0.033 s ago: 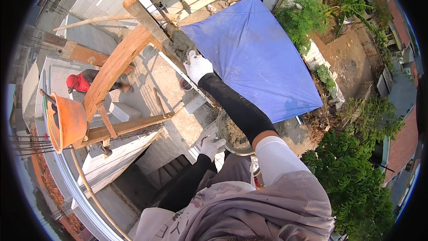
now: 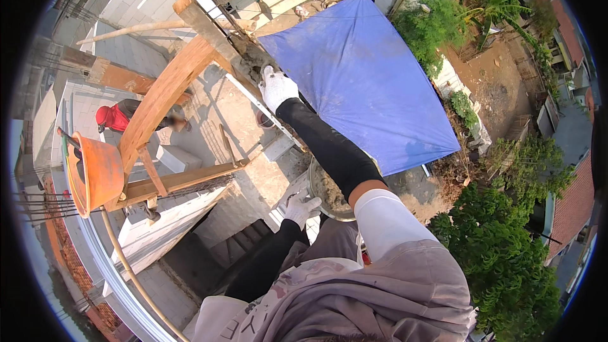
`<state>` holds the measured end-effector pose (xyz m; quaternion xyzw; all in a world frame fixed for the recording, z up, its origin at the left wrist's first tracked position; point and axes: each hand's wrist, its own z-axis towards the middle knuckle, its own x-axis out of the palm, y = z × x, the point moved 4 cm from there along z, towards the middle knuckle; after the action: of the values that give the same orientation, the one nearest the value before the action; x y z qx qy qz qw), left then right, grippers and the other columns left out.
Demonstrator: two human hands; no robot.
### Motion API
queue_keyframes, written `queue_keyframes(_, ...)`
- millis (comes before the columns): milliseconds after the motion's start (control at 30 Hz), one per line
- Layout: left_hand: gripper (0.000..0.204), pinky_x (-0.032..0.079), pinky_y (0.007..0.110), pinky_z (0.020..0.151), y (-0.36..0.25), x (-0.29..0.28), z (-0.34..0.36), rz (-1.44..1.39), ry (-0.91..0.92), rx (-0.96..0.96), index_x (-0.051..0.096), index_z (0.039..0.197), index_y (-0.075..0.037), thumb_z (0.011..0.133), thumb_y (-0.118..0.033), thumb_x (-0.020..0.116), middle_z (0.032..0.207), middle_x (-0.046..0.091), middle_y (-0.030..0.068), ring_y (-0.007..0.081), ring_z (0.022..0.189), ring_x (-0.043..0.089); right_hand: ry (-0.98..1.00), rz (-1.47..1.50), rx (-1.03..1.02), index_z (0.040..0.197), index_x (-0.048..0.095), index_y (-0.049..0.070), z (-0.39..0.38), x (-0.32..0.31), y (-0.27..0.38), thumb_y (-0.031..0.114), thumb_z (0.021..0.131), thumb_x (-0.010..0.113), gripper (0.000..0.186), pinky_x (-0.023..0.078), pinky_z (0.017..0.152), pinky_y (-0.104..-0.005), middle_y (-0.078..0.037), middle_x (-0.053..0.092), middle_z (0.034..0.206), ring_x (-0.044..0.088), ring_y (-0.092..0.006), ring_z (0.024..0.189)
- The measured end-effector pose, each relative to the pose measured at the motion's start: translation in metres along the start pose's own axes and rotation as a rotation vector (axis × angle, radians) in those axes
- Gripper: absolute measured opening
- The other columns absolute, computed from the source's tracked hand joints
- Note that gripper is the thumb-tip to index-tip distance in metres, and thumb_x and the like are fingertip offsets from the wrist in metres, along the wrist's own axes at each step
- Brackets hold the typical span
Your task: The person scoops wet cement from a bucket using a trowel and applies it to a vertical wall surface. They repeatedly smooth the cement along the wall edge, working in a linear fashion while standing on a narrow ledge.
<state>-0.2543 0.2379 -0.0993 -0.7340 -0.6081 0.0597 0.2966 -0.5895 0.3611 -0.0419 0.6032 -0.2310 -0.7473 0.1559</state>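
My right hand [image 2: 278, 89], in a white glove, reaches out to the wet grey mortar [image 2: 256, 58] in the narrow gap beside a timber board [image 2: 212, 28]. Its fingers are curled at the mortar; anything in them is hidden from above. Close to my body, my left hand [image 2: 300, 209], also gloved, is closed at the rim of a round metal basin [image 2: 329, 191]. Grey mortar fills the basin, partly covered by my right forearm.
A blue tarpaulin [image 2: 361, 82] spreads beyond my right arm. At left stand a curved timber [image 2: 166, 98] and an orange bucket [image 2: 101, 170]. Below, a person in red headwear [image 2: 113, 118] bends over. Stairs [image 2: 244, 239] descend beneath me; trees [image 2: 500, 259] grow at right.
My right hand has shifted slightly left and farther out, and its forearm has swung left. The mortar heap ahead of it looks lower. My left hand stays at the basin.
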Motion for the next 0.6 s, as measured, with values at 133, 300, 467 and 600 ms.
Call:
queue_keyframes(133,0.092,0.062,0.034,0.077,0.009,-0.021,-0.013,-0.061,-0.113,0.037,0.027,0.172,-0.016,0.095,-0.007,0.077,0.121,0.063,0.0053,0.0145,0.088,0.069,-0.065,0.184,0.020,0.136,0.057,0.004,-0.010,-0.035,0.062,0.037,0.101,0.064,0.049,0.061,0.076,-0.0496,-0.024,0.072,0.104,0.074,-0.0420,0.087)
queue_keyframes(300,0.099,0.059,0.033,0.083,0.010,-0.020,0.017,0.356,-0.199,0.307,0.017,0.173,-0.012,0.093,-0.006,0.073,0.138,0.062,0.0120,0.0219,0.106,0.068,-0.212,0.286,0.044,0.132,0.056,0.002,-0.121,-0.125,0.002,0.020,0.095,0.074,0.045,0.058,0.074,-0.0510,-0.025,0.071,0.098,0.071,-0.0463,0.086)
queue_keyframes(467,0.098,0.043,0.029,0.115,-0.044,0.006,0.003,0.760,-0.269,0.475,0.018,0.171,0.000,0.082,0.010,0.059,0.166,0.044,0.0206,0.0253,0.148,0.050,0.002,0.222,0.482,0.132,0.057,0.003,-0.287,-0.188,-0.100,0.025,0.094,0.080,0.049,0.059,0.073,-0.0483,-0.022,0.074,0.095,0.075,-0.0417,0.084)
queue_keyframes(600,0.090,0.041,0.032,0.119,-0.042,-0.003,0.021,0.698,-0.262,0.596,0.028,0.168,-0.002,0.084,0.008,0.060,0.167,0.040,0.0231,0.0281,0.151,0.047,-0.085,0.237,0.613,0.135,0.056,0.002,-0.364,-0.203,-0.121,0.025,0.096,0.079,0.050,0.060,0.074,-0.0455,-0.024,0.075,0.095,0.078,-0.0397,0.086)
